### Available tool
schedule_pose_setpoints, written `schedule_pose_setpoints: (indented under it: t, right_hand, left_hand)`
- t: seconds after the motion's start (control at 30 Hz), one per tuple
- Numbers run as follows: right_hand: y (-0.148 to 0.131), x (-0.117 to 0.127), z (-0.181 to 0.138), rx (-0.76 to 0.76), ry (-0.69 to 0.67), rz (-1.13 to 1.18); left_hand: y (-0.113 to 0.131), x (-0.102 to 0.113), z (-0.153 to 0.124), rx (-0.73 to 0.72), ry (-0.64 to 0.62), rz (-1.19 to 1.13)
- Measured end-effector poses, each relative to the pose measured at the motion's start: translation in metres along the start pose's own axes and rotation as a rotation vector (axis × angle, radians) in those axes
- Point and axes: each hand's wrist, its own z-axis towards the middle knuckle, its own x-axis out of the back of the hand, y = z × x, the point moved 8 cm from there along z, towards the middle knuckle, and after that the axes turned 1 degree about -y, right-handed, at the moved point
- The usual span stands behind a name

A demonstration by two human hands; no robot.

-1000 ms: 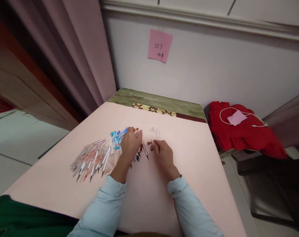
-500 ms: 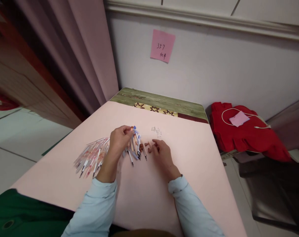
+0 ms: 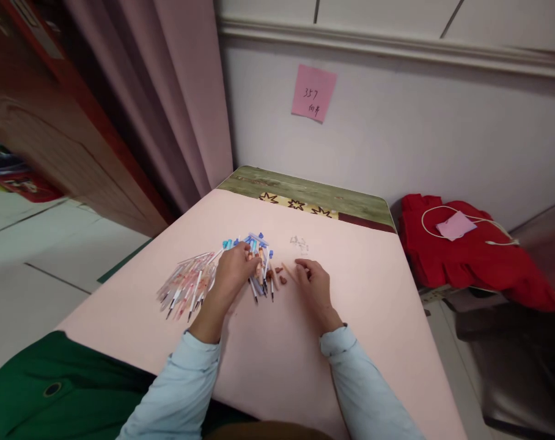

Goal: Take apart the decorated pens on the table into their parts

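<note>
My left hand [image 3: 234, 269] rests with curled fingers on a bunch of pens [image 3: 260, 264] with blue caps, lying on the pink table cover [image 3: 268, 354]. A larger fan of clear pens [image 3: 186, 286] spreads to its left. My right hand [image 3: 315, 285] lies a little to the right, fingers curled, pinching a thin pale stick-like piece [image 3: 287, 271]. Small brown pen caps [image 3: 281, 278] lie between the two hands.
A small clear scrap [image 3: 300, 245] lies beyond my right hand. The green wooden table end [image 3: 305, 190] meets the wall with a pink sticky note [image 3: 313, 93]. A red cloth with a white cable [image 3: 461, 244] sits right. Curtain [image 3: 167, 104] at left, green cloth [image 3: 66, 397] near me.
My left hand has come down from a raised hold and now presses the blue-capped pens onto the table. The right hand has barely moved. The camera has shifted a little.
</note>
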Motion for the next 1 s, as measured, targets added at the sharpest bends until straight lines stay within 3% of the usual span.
schedule_pose_setpoints:
  t: [0.1,0.2,0.3,0.37,0.47,0.57,0.63,0.8,1.0]
  right_hand:
    - [0.006,0.019,0.004,-0.012,0.114,-0.046]
    - [0.015,0.033,0.006,-0.067,0.188,-0.131]
    - [0.011,0.027,0.007,-0.037,0.079,-0.246]
    - [0.003,0.016,0.004,0.014,-0.034,-0.301]
    - [-0.010,0.002,-0.001,0.039,-0.133,-0.314]
    - [-0.017,-0.009,-0.005,0.011,-0.183,-0.258]
    - [-0.019,-0.014,-0.005,0.006,-0.199,-0.202]
    - [-0.006,-0.005,0.002,-0.054,-0.066,0.070]
    - [0.013,0.017,0.012,-0.194,0.072,0.232]
  left_hand:
    - [0.015,0.007,-0.002,-0.051,0.072,0.064]
    - [0.050,-0.004,-0.008,-0.249,0.090,0.051]
    - [0.083,-0.039,-0.018,-0.479,-0.060,0.011]
    - [0.094,-0.062,-0.022,-0.556,-0.156,0.008]
    - [0.094,-0.077,-0.011,-0.529,-0.169,0.046]
    - [0.091,-0.072,0.019,-0.426,-0.125,0.092]
    - [0.092,-0.073,0.042,-0.381,-0.169,0.136]
    - [0.102,-0.098,0.080,-0.347,-0.407,0.248]
    - [0.111,-0.116,0.084,-0.345,-0.444,0.233]
